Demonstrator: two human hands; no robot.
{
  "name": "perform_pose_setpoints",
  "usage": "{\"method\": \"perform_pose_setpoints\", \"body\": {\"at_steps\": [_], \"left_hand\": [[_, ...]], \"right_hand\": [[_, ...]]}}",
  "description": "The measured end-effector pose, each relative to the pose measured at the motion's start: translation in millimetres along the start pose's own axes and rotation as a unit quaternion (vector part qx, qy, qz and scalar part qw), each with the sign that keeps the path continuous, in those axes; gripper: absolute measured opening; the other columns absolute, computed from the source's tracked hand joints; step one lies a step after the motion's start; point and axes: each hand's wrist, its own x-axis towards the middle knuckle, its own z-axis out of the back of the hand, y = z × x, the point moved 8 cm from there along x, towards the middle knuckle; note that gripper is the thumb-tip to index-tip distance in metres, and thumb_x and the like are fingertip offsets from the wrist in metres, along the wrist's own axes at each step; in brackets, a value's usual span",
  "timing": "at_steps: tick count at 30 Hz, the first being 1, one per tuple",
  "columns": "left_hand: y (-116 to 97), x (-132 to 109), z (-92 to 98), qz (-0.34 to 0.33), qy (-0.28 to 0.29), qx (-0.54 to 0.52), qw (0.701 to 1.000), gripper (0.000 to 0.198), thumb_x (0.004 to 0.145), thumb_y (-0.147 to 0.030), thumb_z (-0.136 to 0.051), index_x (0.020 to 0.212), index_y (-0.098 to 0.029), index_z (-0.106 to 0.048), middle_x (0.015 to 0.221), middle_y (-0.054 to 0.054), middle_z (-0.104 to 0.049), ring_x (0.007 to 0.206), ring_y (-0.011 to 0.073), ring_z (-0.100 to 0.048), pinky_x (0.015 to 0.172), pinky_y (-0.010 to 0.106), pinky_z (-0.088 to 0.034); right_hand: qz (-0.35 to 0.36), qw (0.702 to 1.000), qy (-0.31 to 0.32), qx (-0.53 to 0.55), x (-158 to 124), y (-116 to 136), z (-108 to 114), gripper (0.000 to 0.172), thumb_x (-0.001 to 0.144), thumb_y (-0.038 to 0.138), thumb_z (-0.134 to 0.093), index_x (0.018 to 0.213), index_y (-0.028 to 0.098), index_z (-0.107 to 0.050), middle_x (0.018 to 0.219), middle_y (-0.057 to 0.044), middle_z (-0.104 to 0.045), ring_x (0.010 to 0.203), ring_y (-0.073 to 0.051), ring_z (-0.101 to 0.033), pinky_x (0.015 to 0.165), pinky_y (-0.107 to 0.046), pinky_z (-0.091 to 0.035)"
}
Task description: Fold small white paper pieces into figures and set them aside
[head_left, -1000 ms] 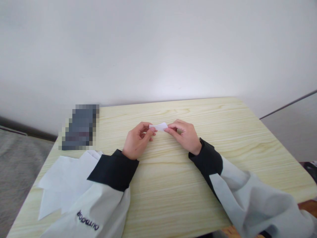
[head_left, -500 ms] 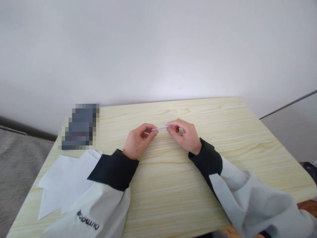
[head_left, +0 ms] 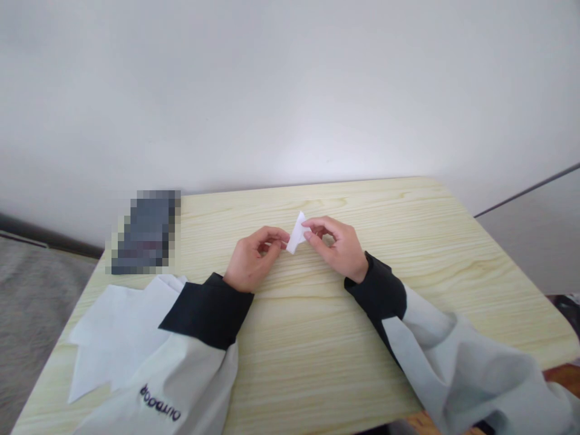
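Note:
Above the middle of the table, a small piece of folded white paper [head_left: 297, 234] is held between my two hands, its flat face turned into view and tilted. My right hand [head_left: 336, 243] pinches its right side between thumb and forefinger. At the paper's left edge, the thumb and fingers of my left hand [head_left: 257, 257] are closed together, with the fingertips against it and partly hidden behind it. Loose white paper sheets [head_left: 127, 326] overlap on the table beside my left sleeve.
A dark pixelated rectangular object [head_left: 147, 232] lies at the table's back left corner. The pale wood-grain table [head_left: 312, 356] meets a white wall [head_left: 290, 90] at its far edge. Grey carpet-like flooring [head_left: 38, 302] shows at left.
The folded paper has turned from edge-on to showing its broad face, now slanting upward. The thumb of my left hand has shifted slightly left; my right hand stays nearly in place.

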Motion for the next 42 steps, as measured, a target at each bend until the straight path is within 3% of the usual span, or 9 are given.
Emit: {"method": "perform_pose_setpoints", "body": {"at_steps": [5, 12, 17, 21, 26, 30, 36, 39, 42], "left_hand": [[5, 0, -2.9, 0.007, 0.010, -0.041, 0.999, 0.027, 0.076, -0.033, -0.061, 0.097, -0.016, -0.057, 0.083, 0.005, -0.069, 0.076, 0.0171, -0.064, 0.069, 0.028, -0.049], [7, 0, -2.1, -0.005, 0.017, -0.042, 0.999, 0.038, 0.076, -0.030, -0.062, 0.111, -0.018, -0.055, 0.081, 0.003, -0.064, 0.071, 0.0135, -0.061, 0.066, 0.026, -0.048], [5, -1, -0.4, -0.019, 0.009, -0.081, 0.996, 0.059, 0.076, -0.025, -0.061, 0.131, -0.026, -0.040, 0.094, 0.000, -0.055, 0.062, 0.0081, -0.058, 0.055, 0.021, -0.048], [6, -1, -2.1, 0.005, 0.006, -0.090, 0.996, 0.040, 0.075, -0.025, -0.062, 0.113, -0.021, -0.051, 0.087, -0.001, -0.055, 0.059, 0.0081, -0.059, 0.053, 0.021, -0.049], [8, -1, -2.8, 0.039, -0.007, -0.119, 0.992, 0.026, 0.072, -0.029, -0.065, 0.087, -0.018, -0.046, 0.070, -0.002, -0.060, 0.058, 0.0129, -0.064, 0.056, 0.025, -0.052], [11, -1, -3.2, 0.039, -0.006, -0.117, 0.992, 0.026, 0.074, -0.033, -0.064, 0.079, -0.018, -0.044, 0.069, -0.001, -0.061, 0.060, 0.0136, -0.064, 0.058, 0.027, -0.052], [-2, -1, 2.9, -0.050, -0.015, -0.001, 0.999, 0.019, 0.077, -0.032, -0.061, 0.091, -0.019, -0.059, 0.085, 0.002, -0.065, 0.076, 0.0145, -0.061, 0.067, 0.026, -0.049], [-16, -1, 5.8, -0.118, -0.025, 0.084, 0.989, 0.012, 0.078, -0.030, -0.060, 0.081, -0.019, -0.065, 0.082, 0.003, -0.065, 0.078, 0.0152, -0.058, 0.069, 0.026, -0.046], [-18, -1, 10.2, -0.126, -0.051, 0.121, 0.983, 0.012, 0.079, -0.029, -0.060, 0.078, -0.018, -0.064, 0.075, 0.002, -0.061, 0.071, 0.0140, -0.055, 0.064, 0.025, -0.043]], "right_hand": [[-0.026, 0.998, 0.040, 0.042, -2, -9, -10, 0.022, 0.083, 0.027, -0.056, 0.103, 0.020, -0.056, 0.083, -0.002, -0.067, 0.070, -0.012, -0.062, 0.064, -0.024, -0.050], [-0.014, 0.998, 0.059, 0.023, -2, -5, -12, 0.024, 0.080, 0.031, -0.059, 0.101, 0.019, -0.056, 0.077, -0.001, -0.064, 0.060, -0.009, -0.056, 0.056, -0.021, -0.046], [-0.019, 0.997, 0.073, 0.005, -2, -4, -13, 0.017, 0.079, 0.027, -0.060, 0.094, 0.019, -0.058, 0.073, 0.001, -0.064, 0.054, -0.007, -0.051, 0.053, -0.019, -0.043], [-0.033, 0.996, 0.080, 0.025, -4, -7, -16, 0.018, 0.080, 0.026, -0.059, 0.095, 0.018, -0.056, 0.076, 0.000, -0.064, 0.054, -0.007, -0.052, 0.052, -0.019, -0.042], [-0.028, 0.996, 0.078, 0.033, -3, -7, -16, 0.020, 0.079, 0.029, -0.061, 0.094, 0.019, -0.054, 0.082, -0.001, -0.065, 0.053, -0.006, -0.052, 0.050, -0.019, -0.041], [-0.023, 0.997, 0.074, 0.006, -2, -6, -15, 0.014, 0.079, 0.026, -0.059, 0.091, 0.019, -0.055, 0.073, 0.002, -0.062, 0.050, -0.006, -0.048, 0.050, -0.019, -0.040], [0.013, 0.997, 0.067, -0.030, -2, 1, -11, 0.007, 0.083, 0.024, -0.056, 0.087, 0.020, -0.058, 0.066, 0.003, -0.057, 0.051, -0.007, -0.046, 0.052, -0.020, -0.040], [0.034, 0.997, 0.068, -0.032, -2, 6, -11, 0.005, 0.083, 0.023, -0.056, 0.085, 0.019, -0.059, 0.069, 0.002, -0.058, 0.053, -0.007, -0.048, 0.054, -0.020, -0.042], [0.015, 0.999, 0.049, -0.004, -2, 3, -9, 0.008, 0.083, 0.024, -0.057, 0.090, 0.020, -0.057, 0.076, 0.001, -0.062, 0.054, -0.007, -0.052, 0.053, -0.020, -0.044]]}}
